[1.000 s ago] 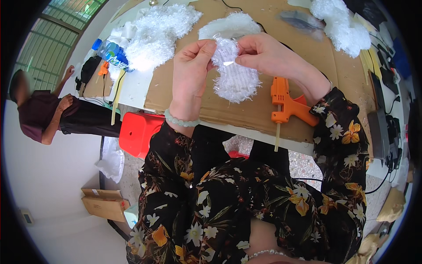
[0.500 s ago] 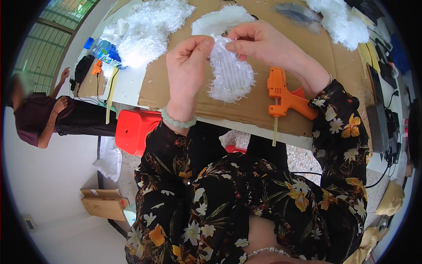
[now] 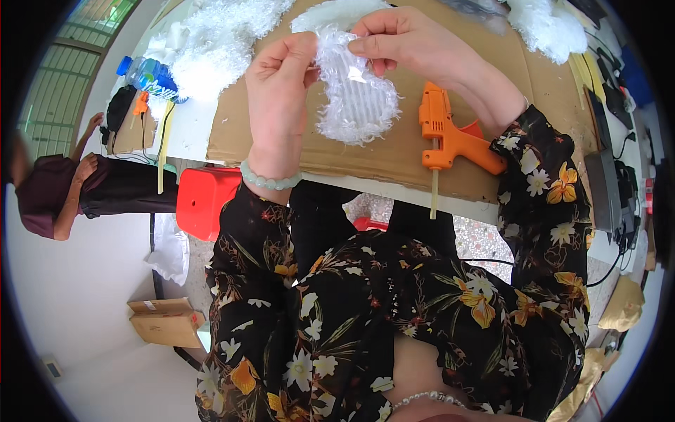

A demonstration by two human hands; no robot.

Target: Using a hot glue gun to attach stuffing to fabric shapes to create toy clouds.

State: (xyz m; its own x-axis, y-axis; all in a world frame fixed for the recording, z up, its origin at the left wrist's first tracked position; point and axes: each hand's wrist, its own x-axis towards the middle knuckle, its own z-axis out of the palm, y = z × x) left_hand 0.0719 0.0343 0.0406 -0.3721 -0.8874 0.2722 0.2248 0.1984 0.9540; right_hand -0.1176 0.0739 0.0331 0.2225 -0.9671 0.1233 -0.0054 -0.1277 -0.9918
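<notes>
Between both hands hangs a white fringed piece (image 3: pixel 357 95), ribbed and shiny down its middle, with shaggy edges. My left hand (image 3: pixel 279 91) pinches its upper left edge between thumb and fingers. At the upper right edge, my right hand (image 3: pixel 408 42) grips it with thumb and fingertips. An orange glue gun (image 3: pixel 450 133) lies on the cardboard (image 3: pixel 316 155) just below my right wrist, a pale glue stick (image 3: pixel 434 193) poking out toward me. Behind my hands rests a rounded white pad (image 3: pixel 337 15), partly covered by them.
Fluffy white fringe (image 3: pixel 218 53) is heaped at the left, more (image 3: pixel 547 29) at the far right. A water bottle (image 3: pixel 149 76) lies beside the left heap. A red stool (image 3: pixel 205 202) stands below the table's edge. Another person (image 3: pixel 84 184) stands at the left. Cables and dark equipment (image 3: pixel 606 200) line the right.
Both hands have lifted slightly up and left in the picture with the fringed piece, which now turns more of its ribbed face toward me. The whole view has shifted a little.
</notes>
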